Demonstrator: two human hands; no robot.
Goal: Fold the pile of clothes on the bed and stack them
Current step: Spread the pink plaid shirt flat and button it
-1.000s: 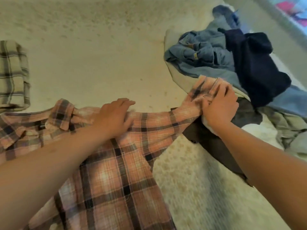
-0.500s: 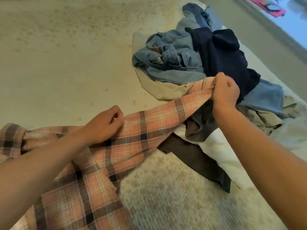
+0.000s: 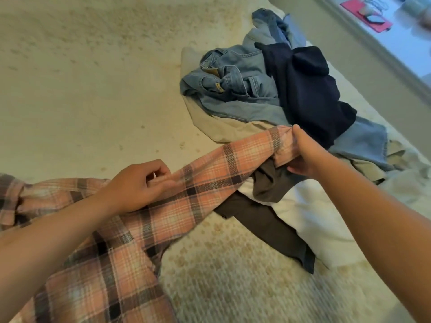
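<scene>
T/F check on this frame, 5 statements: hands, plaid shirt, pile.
1. The right hand grips the cuff end of the pink plaid shirt's sleeve. True.
2. The left hand lies flat and open on the bed. False: its fingers pinch the sleeve near the shoulder.
3. The sleeve is stretched between the two hands. True.
4. The dark navy garment lies under the blue jeans. False: it lies on top of them, to their right.
5. The pile of unfolded clothes lies to the left of the plaid shirt. False: it lies to the right and farther away.
</scene>
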